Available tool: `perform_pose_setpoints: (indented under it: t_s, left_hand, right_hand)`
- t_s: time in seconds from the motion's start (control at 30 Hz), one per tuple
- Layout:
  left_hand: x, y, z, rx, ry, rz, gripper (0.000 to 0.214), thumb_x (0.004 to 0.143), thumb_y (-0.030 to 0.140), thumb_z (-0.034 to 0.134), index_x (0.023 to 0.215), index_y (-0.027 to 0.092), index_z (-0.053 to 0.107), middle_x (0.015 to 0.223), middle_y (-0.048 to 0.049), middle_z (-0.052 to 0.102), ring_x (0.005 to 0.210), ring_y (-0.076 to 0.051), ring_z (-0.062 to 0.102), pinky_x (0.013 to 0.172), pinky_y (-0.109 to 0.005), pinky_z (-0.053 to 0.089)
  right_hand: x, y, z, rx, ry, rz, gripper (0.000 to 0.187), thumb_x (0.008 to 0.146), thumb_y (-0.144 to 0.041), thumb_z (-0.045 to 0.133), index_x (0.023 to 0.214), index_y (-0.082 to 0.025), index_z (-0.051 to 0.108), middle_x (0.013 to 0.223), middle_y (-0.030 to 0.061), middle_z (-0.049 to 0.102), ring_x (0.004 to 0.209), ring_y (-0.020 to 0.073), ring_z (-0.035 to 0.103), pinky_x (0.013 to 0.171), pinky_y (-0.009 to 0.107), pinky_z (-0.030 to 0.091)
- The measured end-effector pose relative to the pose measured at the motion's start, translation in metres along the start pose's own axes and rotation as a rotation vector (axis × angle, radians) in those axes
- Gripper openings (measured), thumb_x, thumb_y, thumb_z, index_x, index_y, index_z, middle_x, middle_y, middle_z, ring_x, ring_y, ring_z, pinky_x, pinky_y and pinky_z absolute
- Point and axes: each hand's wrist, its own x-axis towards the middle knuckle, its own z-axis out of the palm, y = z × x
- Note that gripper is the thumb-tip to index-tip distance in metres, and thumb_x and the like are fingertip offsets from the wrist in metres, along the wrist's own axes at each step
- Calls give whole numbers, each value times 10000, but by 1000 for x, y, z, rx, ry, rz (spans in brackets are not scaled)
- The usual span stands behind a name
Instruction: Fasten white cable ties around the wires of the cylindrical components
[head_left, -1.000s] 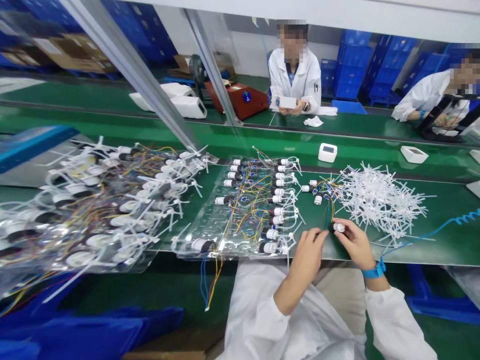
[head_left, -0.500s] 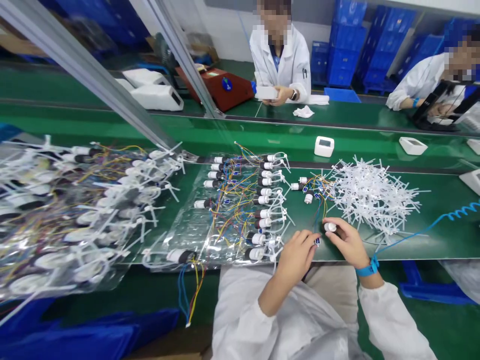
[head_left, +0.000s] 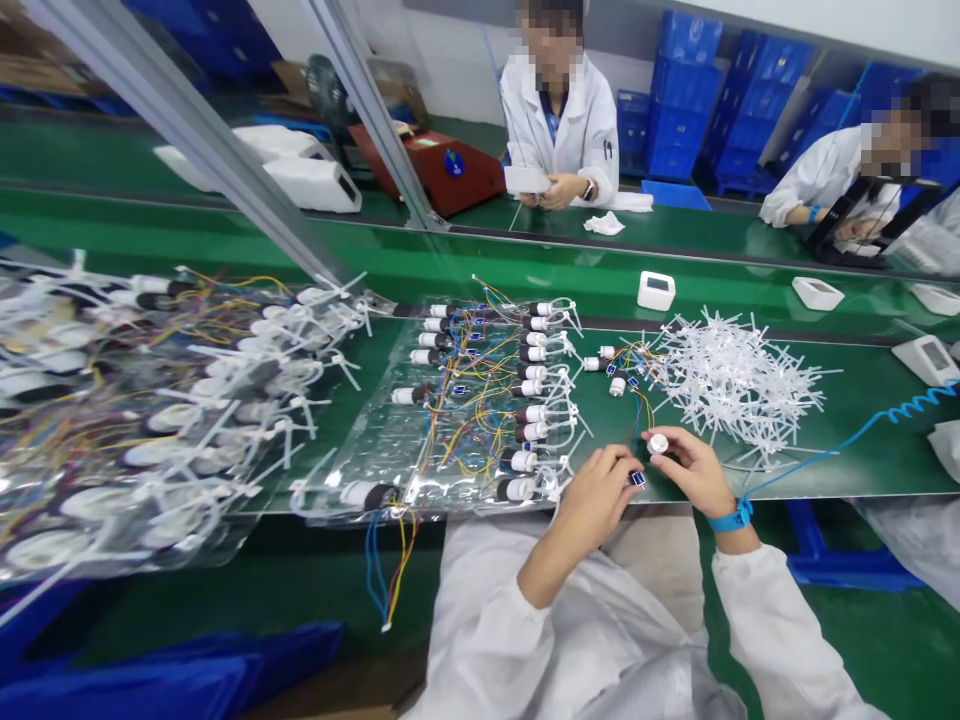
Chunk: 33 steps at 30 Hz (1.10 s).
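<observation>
My right hand [head_left: 694,472] grips a small white-capped cylinder [head_left: 658,444] between thumb and fingers, its round white end facing up. Coloured wires [head_left: 643,408] run up from near it. My left hand [head_left: 600,488] is closed at the fingertips, where a small dark blue tag [head_left: 637,479] shows; the wire there is mostly hidden by the fingers. Just beyond the hands lie several like cylinders [head_left: 617,386] with yellow, red and blue wires. A heap of white cable ties [head_left: 739,385] spreads to the right of them.
Wired cylinders with cable ties [head_left: 517,460] lie in rows on clear plastic at the left, with a larger pile [head_left: 172,440] beyond. White devices [head_left: 656,290] stand along the green bench [head_left: 847,450]. A coiled blue cord reaches my right wristband. Two co-workers [head_left: 559,130] sit opposite.
The cylinder in my right hand has turned so its white end faces more upward. Both hands stay close together in nearly the same place. The whole view has shifted slightly.
</observation>
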Motion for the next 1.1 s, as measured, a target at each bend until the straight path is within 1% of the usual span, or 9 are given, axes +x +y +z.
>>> perform_pose_setpoints:
  t_s: [0.07, 0.17, 0.33, 0.5, 0.67, 0.77, 0.9, 1.0, 1.1]
  left_hand:
    - [-1, 2, 1, -156, 75, 1, 256, 1068, 197, 660, 1318, 246, 639, 1380, -111, 616, 1219, -271, 665, 1039, -425, 565]
    - [-1, 9, 6, -446, 182, -28, 222, 1082, 243, 634, 1303, 235, 630, 1389, -123, 634, 1114, -222, 711, 952, -362, 599]
    - [3, 18, 19, -746, 321, -258, 205, 1064, 305, 654, 1246, 211, 668, 1152, -83, 776, 981, -207, 777, 888, -332, 629]
    - [12, 18, 16, -758, 392, -314, 208, 1021, 312, 711, 1197, 214, 759, 1162, -94, 811, 1032, -237, 794, 928, -357, 644]
    - [23, 23, 17, -606, 419, -236, 221, 1118, 321, 569, 1252, 221, 714, 1292, -119, 781, 1231, -246, 746, 1030, -367, 608]
    - [24, 21, 26, -476, 384, -244, 232, 1138, 294, 503, 1294, 223, 660, 1234, -112, 792, 1121, -236, 774, 970, -357, 614]
    - [21, 15, 27, -329, 420, -298, 195, 1121, 317, 525, 1237, 220, 648, 1131, -102, 788, 1037, -249, 772, 913, -362, 616]
    - [21, 15, 20, -352, 389, -358, 174, 1101, 338, 564, 1197, 230, 662, 1061, -76, 789, 940, -235, 767, 855, -345, 614]
    - [22, 17, 14, -418, 353, -431, 183, 1099, 364, 570, 1159, 240, 690, 959, -39, 782, 787, -204, 734, 772, -319, 598]
  right_hand:
    - [-3, -2, -1, -10, -1, -19, 364, 947, -352, 859, 1303, -286, 819, 1298, 90, 807, 1169, 271, 774, 1078, 427, 617]
    - [-8, -7, 1, -21, 12, -91, 375, 932, -368, 881, 1298, -293, 843, 1271, 98, 766, 1123, 262, 756, 1002, 398, 639]
    - [-19, -8, 16, 124, 64, -25, 463, 918, -390, 900, 1364, -305, 809, 1255, 86, 755, 1129, 254, 762, 1003, 386, 654]
    - [-21, -9, 27, 208, 202, 95, 451, 898, -433, 912, 1304, -270, 803, 1223, 92, 819, 1094, 274, 799, 978, 405, 683]
    - [-15, -14, 35, 213, 281, 157, 426, 886, -491, 908, 1216, -244, 799, 1132, 93, 851, 970, 275, 834, 908, 410, 708]
    - [-12, -12, 43, 146, 319, 204, 383, 874, -495, 912, 1127, -230, 799, 984, 72, 859, 844, 250, 833, 812, 374, 710]
    - [-6, -12, 42, 62, 112, 253, 335, 963, -522, 817, 1141, -240, 846, 873, 53, 851, 702, 232, 804, 673, 341, 691]
    - [2, -15, 26, -22, -66, 209, 327, 1024, -513, 755, 1229, -279, 855, 947, 62, 865, 740, 245, 810, 691, 359, 698]
    - [13, -15, 2, -153, -16, 115, 288, 1050, -485, 730, 1227, -296, 856, 1150, 103, 845, 855, 265, 811, 740, 383, 708]
